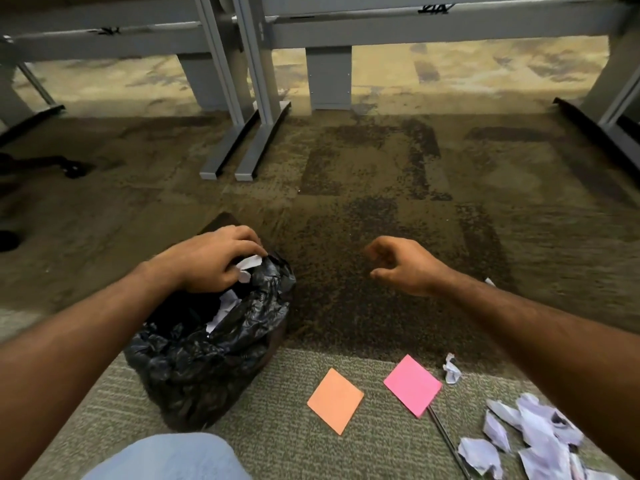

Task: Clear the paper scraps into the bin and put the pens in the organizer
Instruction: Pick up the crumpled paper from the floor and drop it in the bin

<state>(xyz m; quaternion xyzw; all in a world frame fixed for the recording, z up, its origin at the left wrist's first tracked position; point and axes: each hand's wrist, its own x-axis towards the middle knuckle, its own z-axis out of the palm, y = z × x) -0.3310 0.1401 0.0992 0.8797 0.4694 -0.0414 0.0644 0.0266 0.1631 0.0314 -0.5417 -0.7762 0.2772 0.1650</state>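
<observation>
Paper scrap (250, 263) between left fingers (242, 235)

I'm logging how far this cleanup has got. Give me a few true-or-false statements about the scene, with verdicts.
1. The left hand holds a white paper scrap over the bin. True.
2. The right hand grips a pen. False: it holds nothing; the pen lies on the carpet.
3. The pink note lies to the right of the orange note. True.
4. Every scrap is already binned. False: a pile of crumpled scraps lies on the carpet at lower right.
</observation>
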